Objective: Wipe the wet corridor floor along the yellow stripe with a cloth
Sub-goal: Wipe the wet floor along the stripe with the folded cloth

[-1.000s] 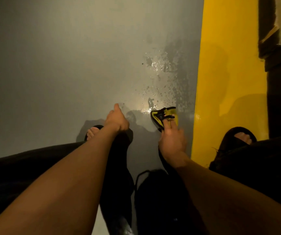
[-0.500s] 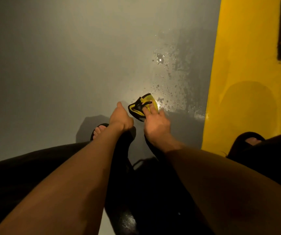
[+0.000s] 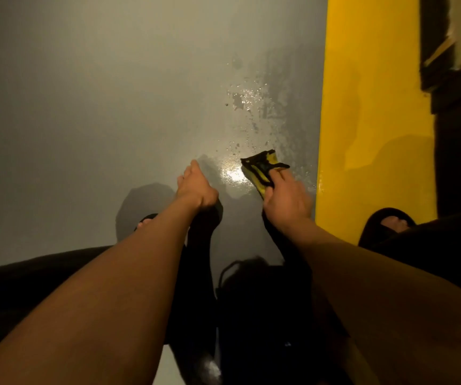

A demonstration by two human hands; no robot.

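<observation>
right hand (image 3: 286,200) pinches yellow-black cloth (image 3: 261,169) on wet grey floor (image 3: 112,107), just left of yellow stripe (image 3: 368,107). left hand (image 3: 194,187) on floor, fingers spread forward. black sandal (image 3: 373,226) on stripe.

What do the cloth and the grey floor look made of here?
Cloth: soft fabric, yellow and black, crumpled under the right hand; weave unclear. Grey floor: smooth, hard, probably painted or coated; water beads and glares on it.
</observation>
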